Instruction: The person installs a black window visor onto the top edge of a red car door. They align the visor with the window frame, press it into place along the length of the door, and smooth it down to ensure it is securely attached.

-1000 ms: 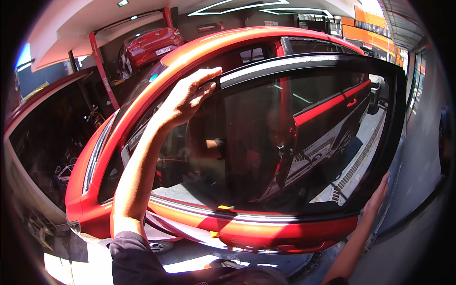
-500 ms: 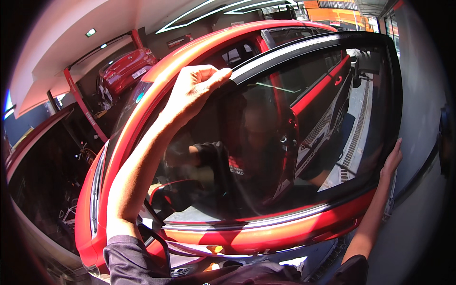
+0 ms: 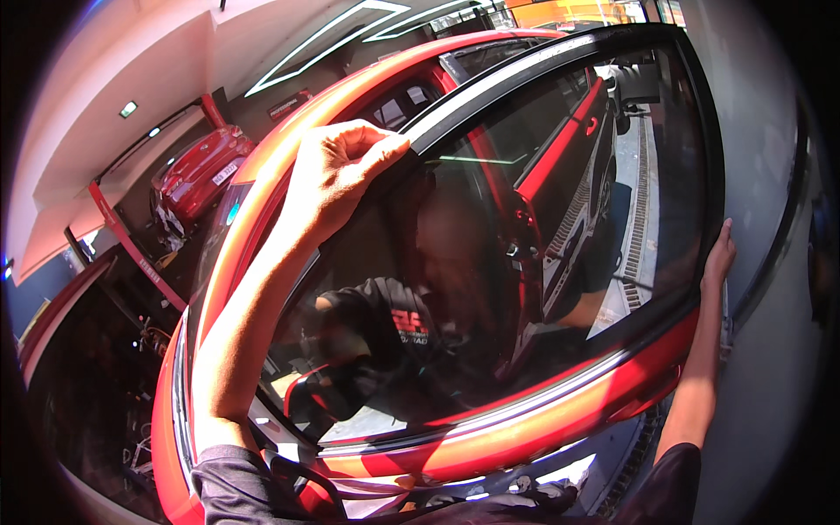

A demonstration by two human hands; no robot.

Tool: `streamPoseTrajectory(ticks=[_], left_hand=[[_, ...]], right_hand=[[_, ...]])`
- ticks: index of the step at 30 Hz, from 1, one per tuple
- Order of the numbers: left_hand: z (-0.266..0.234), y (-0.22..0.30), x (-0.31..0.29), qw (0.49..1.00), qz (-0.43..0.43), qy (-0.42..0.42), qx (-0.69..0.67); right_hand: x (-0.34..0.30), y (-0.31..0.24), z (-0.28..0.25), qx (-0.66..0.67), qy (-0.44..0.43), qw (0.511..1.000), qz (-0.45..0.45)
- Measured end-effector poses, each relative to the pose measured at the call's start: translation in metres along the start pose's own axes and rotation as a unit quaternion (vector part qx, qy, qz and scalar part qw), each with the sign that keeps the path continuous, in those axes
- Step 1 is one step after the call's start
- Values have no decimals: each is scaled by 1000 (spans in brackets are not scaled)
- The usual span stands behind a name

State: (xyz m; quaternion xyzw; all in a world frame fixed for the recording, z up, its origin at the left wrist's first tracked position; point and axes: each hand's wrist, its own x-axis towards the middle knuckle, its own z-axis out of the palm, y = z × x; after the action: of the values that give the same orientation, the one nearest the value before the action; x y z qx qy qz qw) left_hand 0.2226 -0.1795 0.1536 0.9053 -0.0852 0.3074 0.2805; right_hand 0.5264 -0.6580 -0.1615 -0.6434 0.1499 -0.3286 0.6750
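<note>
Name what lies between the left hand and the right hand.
The head view shows dark window glass stretching between the left hand and the right hand, with the black window frame bordering it on the right hand's side.

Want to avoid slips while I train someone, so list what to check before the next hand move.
1. Left hand at the window frame's upper edge: ok.
2. Right hand at the frame's right edge: ok.
3. Car door open: ok, it stands out from the red car.
4. Glass free of reflections: not ok, a person is mirrored.
5. Firmness of both holds: cannot tell.
</note>
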Motion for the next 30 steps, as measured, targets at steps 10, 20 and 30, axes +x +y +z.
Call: streamPoseTrajectory(ticks=[10,20,30], left_hand=[[-13,-14,4,988,4,-94,-122],[-5,-6,12,997,15,-51,-58],[2,-10,7,998,66,-3,-13]], right_hand=[[10,17,5,8,73,994,-82],[4,4,2,-7,40,999,-16],[13,14,4,-21,45,997,-62]])
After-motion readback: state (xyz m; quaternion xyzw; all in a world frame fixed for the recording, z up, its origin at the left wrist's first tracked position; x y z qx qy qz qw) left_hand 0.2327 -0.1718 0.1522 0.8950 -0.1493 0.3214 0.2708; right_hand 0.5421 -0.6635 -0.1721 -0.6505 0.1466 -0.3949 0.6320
